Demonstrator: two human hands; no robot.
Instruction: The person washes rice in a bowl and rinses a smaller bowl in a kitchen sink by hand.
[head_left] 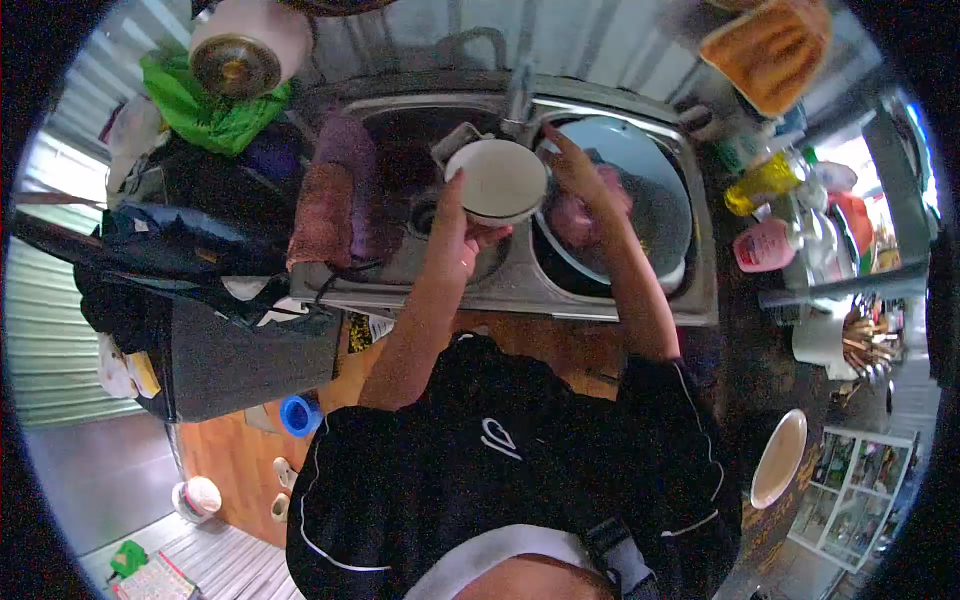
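My left hand (458, 232) grips a white bowl (497, 178) from its near left side, thumb up at the rim and fingers underneath. The bowl is held over the divider between the two sink bowls, its inside facing me. My right hand (582, 176) reaches over the right sink bowl with fingers stretched out, the tips close beside the metal faucet (519, 98). Beneath that hand a light blue basin (655, 170) stands in the right sink bowl. A pink cloth-like bundle (575, 222) lies in the basin, partly hidden by my right wrist.
Pink and purple towels (322, 215) drape over the left side of the steel sink (500, 296). Right of it stand a yellow bottle (765, 182) and a pink bottle (765, 245). An orange cloth (770, 55) hangs above. Another bowl (779, 459) rests on the right-hand counter.
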